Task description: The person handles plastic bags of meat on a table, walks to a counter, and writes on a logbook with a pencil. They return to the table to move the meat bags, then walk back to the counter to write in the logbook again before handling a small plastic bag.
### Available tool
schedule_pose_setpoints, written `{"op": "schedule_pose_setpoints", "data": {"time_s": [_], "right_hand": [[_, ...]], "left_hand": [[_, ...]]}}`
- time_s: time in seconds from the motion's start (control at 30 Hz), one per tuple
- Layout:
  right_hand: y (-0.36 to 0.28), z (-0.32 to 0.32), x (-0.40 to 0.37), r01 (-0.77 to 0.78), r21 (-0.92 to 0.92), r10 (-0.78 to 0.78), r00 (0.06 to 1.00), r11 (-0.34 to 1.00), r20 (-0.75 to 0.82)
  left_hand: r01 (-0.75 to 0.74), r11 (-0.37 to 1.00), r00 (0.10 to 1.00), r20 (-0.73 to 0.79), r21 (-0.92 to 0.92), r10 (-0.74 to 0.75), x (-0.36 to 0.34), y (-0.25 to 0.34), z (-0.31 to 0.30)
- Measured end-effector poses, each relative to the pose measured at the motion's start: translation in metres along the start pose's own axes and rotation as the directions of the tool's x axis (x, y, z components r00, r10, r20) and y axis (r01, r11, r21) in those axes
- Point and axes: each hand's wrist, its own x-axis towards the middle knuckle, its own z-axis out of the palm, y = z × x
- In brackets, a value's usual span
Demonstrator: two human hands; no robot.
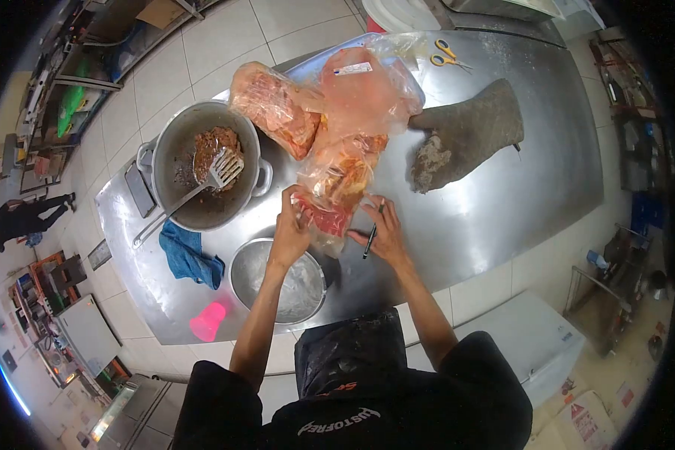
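A clear plastic bag of red meat [326, 217] lies on the steel table between my hands. My left hand [291, 229] pinches the bag's left side. My right hand [385, 231] is at the bag's right edge, with a dark pen [371, 236] held between its fingers. Just beyond the bag are more bagged pieces of meat, one large and pale pink with a white label [352, 69], another [274, 105] to its left. An empty-looking metal bowl [319, 300] stands beneath my left forearm.
A big pot [161, 180] with browned meat and a slotted spatula [180, 202] stands left, near a blue cloth [187, 255] and pink cup [208, 322]. Yellow scissors [444, 54] and a dark, worn slab [476, 131] lie right. Another person [26, 221] is far left.
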Motion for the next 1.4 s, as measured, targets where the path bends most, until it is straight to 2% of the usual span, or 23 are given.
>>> {"op": "schedule_pose_setpoints", "data": {"time_s": [0.03,0.1,0.13,0.17,0.23,0.3,0.33,0.37,0.4,0.43,0.5,0.57,0.6,0.67,0.7,0.8,0.83,0.9,0.97,1.03,1.13,1.27,1.4], "right_hand": [[0.003,0.0,-0.001,0.003,-0.002,-0.003,1.0,1.0,0.006],[0.009,0.002,0.0,0.106,-0.098,-0.115,0.99,0.989,-0.088],[0.012,0.002,0.005,0.114,-0.103,-0.122,0.989,0.988,-0.082],[0.012,0.001,0.014,0.144,-0.133,-0.16,0.98,0.981,-0.122],[0.01,-0.007,0.038,0.169,-0.169,-0.197,0.966,0.971,-0.167],[0.006,-0.025,0.08,0.211,-0.305,-0.312,0.889,0.929,-0.335],[0.006,-0.03,0.099,0.096,-0.071,-0.114,0.931,0.993,-0.346],[0.008,-0.035,0.12,-0.036,0.164,0.086,0.947,0.986,-0.31],[0.016,-0.045,0.147,0.112,-0.037,-0.118,0.92,0.993,-0.374],[0.021,-0.057,0.171,0.243,-0.243,-0.324,0.862,0.939,-0.389],[-0.001,-0.067,0.209,-0.071,0.088,0.101,0.909,0.994,-0.404],[0.018,-0.081,0.231,-0.061,0.005,0.059,0.936,0.998,-0.346],[0.035,-0.082,0.239,-0.059,-0.008,0.053,0.945,0.998,-0.321],[0.062,-0.086,0.248,0.077,0.141,-0.02,0.929,0.987,-0.369],[0.065,-0.088,0.247,0.081,0.129,-0.03,0.934,0.988,-0.356],[0.061,-0.095,0.235,-0.066,0.091,0.095,0.93,0.994,-0.354],[0.062,-0.095,0.234,-0.06,0.082,0.084,0.934,0.995,-0.346],[0.063,-0.092,0.231,-0.061,0.125,0.106,0.915,0.99,-0.39],[0.061,-0.091,0.23,-0.07,0.13,0.115,0.917,0.989,-0.382],[0.06,-0.092,0.228,-0.079,0.138,0.127,0.916,0.987,-0.381],[0.065,-0.09,0.226,-0.1,0.136,0.146,0.909,0.986,-0.39],[0.071,-0.089,0.221,-0.101,0.153,0.156,0.898,0.983,-0.412],[0.052,-0.09,0.208,-0.084,0.192,0.153,0.912,0.978,-0.38]], "left_hand": [[0.001,1.0,1.0,-0.003,-0.006,-0.001,-0.001,0.017,0.001],[0.036,0.996,0.996,0.081,-0.082,-0.029,0.001,0.046,0.003],[-0.082,0.984,0.996,0.021,-0.158,0.086,0.004,0.059,0.007],[-0.085,0.983,0.996,0.019,-0.165,0.09,0.008,0.075,0.009],[-0.245,0.915,0.969,-0.103,-0.321,0.223,0.023,0.111,0.008],[-0.291,0.903,0.956,-0.137,-0.317,0.26,0.046,0.138,0.007],[-0.33,0.892,0.942,-0.174,-0.31,0.289,0.057,0.149,0.007],[-0.348,0.871,0.934,-0.206,-0.347,0.291,0.069,0.16,0.006],[-0.366,0.848,0.926,-0.239,-0.382,0.292,0.081,0.17,0.005],[-0.369,0.835,0.927,-0.234,-0.408,0.295,0.09,0.181,-0.001],[-0.353,0.819,0.933,-0.231,-0.452,0.274,0.101,0.193,-0.012],[-0.515,0.655,0.854,-0.268,-0.553,0.446,0.106,0.187,-0.02],[-0.51,0.647,0.858,-0.284,-0.567,0.428,0.106,0.174,-0.026],[-0.534,0.714,0.845,-0.325,-0.453,0.425,0.103,0.14,-0.043],[-0.534,0.706,0.844,-0.335,-0.465,0.419,0.101,0.124,-0.049],[-0.474,0.799,0.867,-0.356,-0.371,0.349,0.089,0.085,-0.06],[-0.477,0.792,0.864,-0.365,-0.38,0.346,0.091,0.078,-0.064],[-0.454,0.855,0.846,-0.422,-0.249,0.326,0.094,0.077,-0.07],[-0.496,0.814,0.826,-0.453,-0.303,0.335,0.107,0.083,-0.075],[-0.524,0.817,0.814,-0.423,-0.242,0.397,0.115,0.096,-0.078],[-0.526,0.808,0.829,-0.374,-0.266,0.416,0.112,0.112,-0.076],[-0.563,0.789,0.807,-0.366,-0.244,0.463,0.097,0.104,-0.065],[-0.467,0.813,0.881,-0.258,-0.347,0.396,0.078,0.091,-0.068]]}}
